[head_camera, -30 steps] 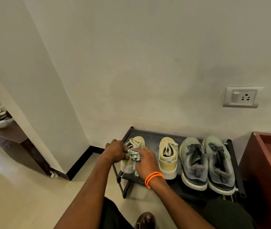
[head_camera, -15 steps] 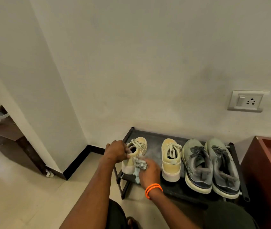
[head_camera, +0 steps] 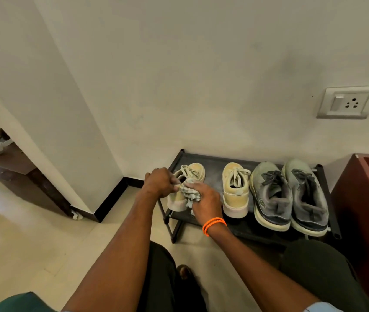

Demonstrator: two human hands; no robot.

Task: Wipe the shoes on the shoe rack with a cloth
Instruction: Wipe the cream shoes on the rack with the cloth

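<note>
Both my forearms are bare, no sleeves reaching them. Just behind my right grip (head_camera: 205, 200), two thin bright orange bands (head_camera: 214, 225) ring the wrist. Below my arms, my legs are in dark trousers (head_camera: 318, 266). My left grip (head_camera: 160, 182) wears nothing.

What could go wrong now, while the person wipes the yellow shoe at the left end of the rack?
1. The yellow shoe sits at the left edge of the shoe rack, held by the left hand; a hard push from the cloth might tip it off.
2. The cloth, bunched under the right hand, could snag the loose laces.
</note>
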